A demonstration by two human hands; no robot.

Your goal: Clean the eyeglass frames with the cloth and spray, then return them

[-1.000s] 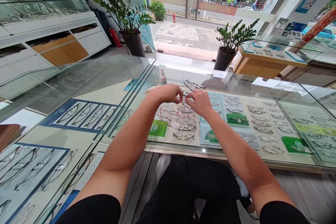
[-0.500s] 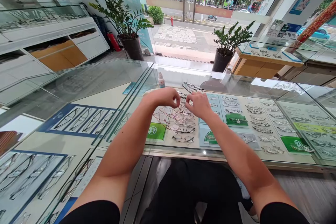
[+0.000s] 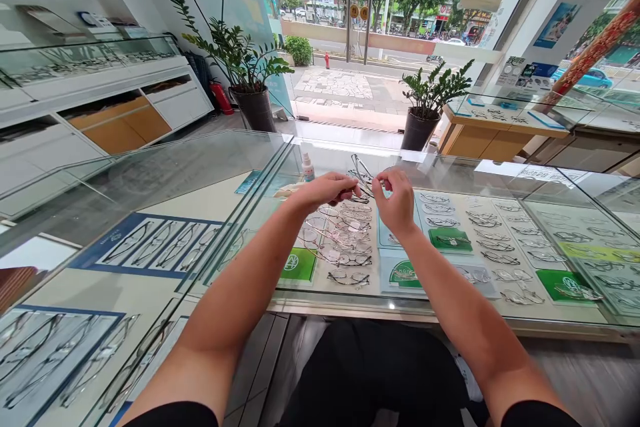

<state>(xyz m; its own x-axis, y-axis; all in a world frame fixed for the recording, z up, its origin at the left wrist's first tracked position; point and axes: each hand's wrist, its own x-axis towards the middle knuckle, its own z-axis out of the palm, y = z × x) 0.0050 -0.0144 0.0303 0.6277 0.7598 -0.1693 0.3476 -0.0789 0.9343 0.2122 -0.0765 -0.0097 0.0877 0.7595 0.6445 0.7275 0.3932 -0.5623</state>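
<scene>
Above the glass counter, a pair of dark-framed eyeglasses (image 3: 361,165) is held up at a tilt between my two hands, its front pointing away from me. My left hand (image 3: 334,189) is closed in a pinch at the near left side of the glasses, thumb and fingers together. On the other side, my right hand (image 3: 396,199) pinches them with bent fingers; the exact contact is partly hidden. Under the glass below my hands lie several rows of eyeglasses (image 3: 350,240). A small spray bottle (image 3: 307,167) stands behind my left hand, close to a pale cloth (image 3: 290,191).
The glass display counter (image 3: 320,298) spans the front. Blue trays of eyeglasses (image 3: 160,243) lie under glass at left. Green cards (image 3: 450,240) sit among the frames. Two potted plants (image 3: 254,107) (image 3: 420,127) stand beyond the counter, before the glass doors.
The eyeglasses have turned from nearly level to steeply tilted. My right hand has moved slightly right and turned; my left hand's fingers have straightened and point right. The view has tilted up a little.
</scene>
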